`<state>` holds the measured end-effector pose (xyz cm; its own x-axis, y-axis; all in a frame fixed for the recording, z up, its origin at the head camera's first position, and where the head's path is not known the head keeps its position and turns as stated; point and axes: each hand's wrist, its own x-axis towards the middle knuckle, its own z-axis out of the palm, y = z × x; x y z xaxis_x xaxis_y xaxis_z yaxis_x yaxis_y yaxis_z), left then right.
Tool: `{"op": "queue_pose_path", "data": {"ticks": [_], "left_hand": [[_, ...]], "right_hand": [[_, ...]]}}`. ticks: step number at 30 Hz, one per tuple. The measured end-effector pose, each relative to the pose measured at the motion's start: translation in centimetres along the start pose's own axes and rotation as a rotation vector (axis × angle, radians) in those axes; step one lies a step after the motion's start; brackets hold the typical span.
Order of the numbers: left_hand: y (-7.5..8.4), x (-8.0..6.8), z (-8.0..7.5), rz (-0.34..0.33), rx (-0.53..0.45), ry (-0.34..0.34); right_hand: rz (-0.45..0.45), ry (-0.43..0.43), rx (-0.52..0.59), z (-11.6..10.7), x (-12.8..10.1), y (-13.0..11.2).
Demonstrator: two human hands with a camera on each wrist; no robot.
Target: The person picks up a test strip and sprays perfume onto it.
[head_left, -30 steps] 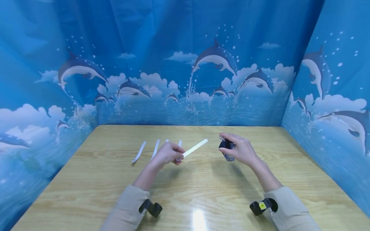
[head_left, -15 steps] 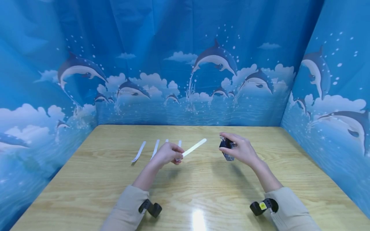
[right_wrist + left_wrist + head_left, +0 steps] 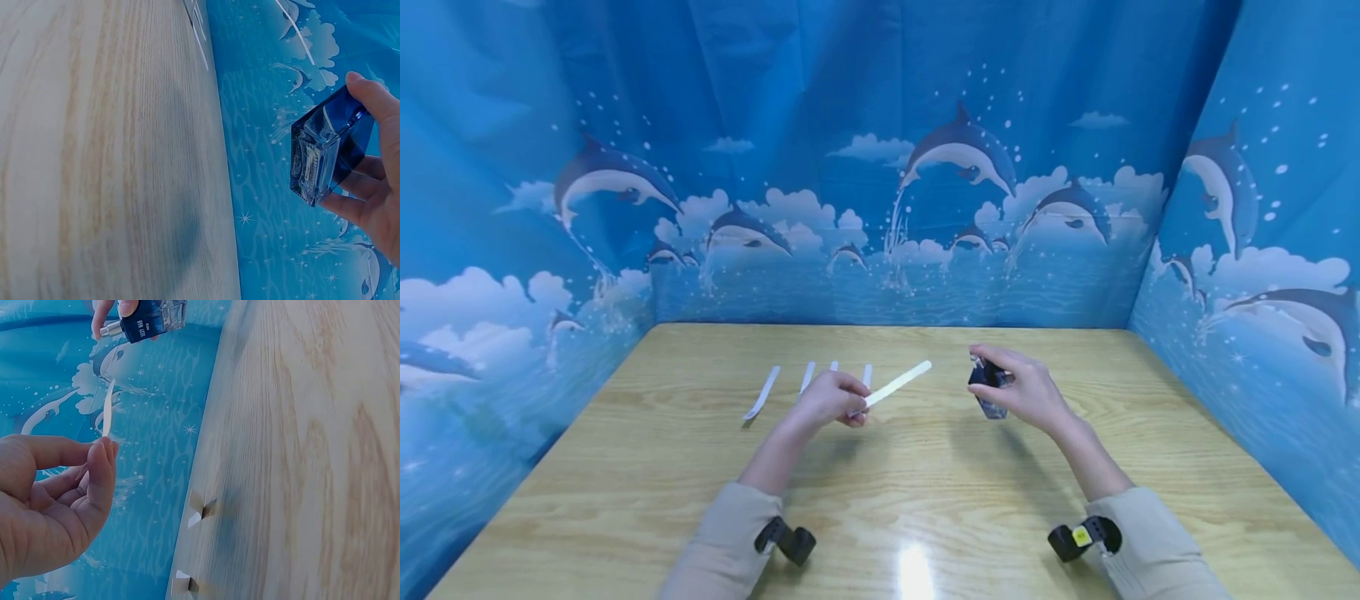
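Blue dolphin-print backdrop [image 3: 880,167] on three sides; we stand at a pale wood-grain counter [image 3: 925,500] with a glare patch near its front edge.

Left hand [image 3: 827,400]: thumb and fingers pinched together on the near end of a white paper strip [image 3: 898,383], held above the counter. The strip's free end slants up toward the perfume bottle [image 3: 988,387] and stops short of it, a clear gap between. In the left wrist view the strip [image 3: 107,409] shows edge-on, rising from the fingertips [image 3: 103,456].

Right hand [image 3: 1026,392]: fingers curled round the dark blue glass perfume bottle, held off the counter, to the right of the strip's tip. Right wrist view shows the bottle [image 3: 328,147] tilted, its square clear base turned toward the counter, fingers [image 3: 375,106] clamped along its far side. Left wrist view catches its metal sprayer end [image 3: 111,328] under a fingertip; label print too small to read.

Behind the left hand, more white strips lie on the counter in a row, well apart from the bottle: the leftmost strip [image 3: 762,393] plain, the others partly hidden by the hand.

Beige sleeves [image 3: 722,542], a black strap on each wrist.
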<state>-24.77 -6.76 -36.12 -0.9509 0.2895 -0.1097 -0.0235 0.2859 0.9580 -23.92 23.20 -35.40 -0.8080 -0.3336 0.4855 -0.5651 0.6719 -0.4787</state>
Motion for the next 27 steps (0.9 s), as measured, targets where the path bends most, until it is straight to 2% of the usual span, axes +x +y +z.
{"op": "queue_pose_path", "data": {"ticks": [12, 15, 18, 22, 27], "left_hand": [[-0.6, -0.1, -1.5, -0.024, -0.029, 0.078], [-0.7, -0.2, -2.1, -0.046, -0.002, 0.104], [-0.9, -0.5, -2.7, -0.035, -0.001, 0.123], [-1.2, -0.8, -3.7, -0.011, -0.08, 0.155], [-1.5, -0.9, -5.0, -0.024, -0.154, 0.183]], "right_hand": [[0.035, -0.015, 0.011, -0.1, 0.1, -0.2], [0.025, -0.018, 0.013, 0.0, 0.1, -0.2], [0.008, -0.024, 0.012, 0.1, 0.2, -0.2], [0.002, -0.035, 0.021, 0.2, 0.1, -0.3], [0.002, -0.039, 0.023, 0.1, 0.2, -0.3]]}}
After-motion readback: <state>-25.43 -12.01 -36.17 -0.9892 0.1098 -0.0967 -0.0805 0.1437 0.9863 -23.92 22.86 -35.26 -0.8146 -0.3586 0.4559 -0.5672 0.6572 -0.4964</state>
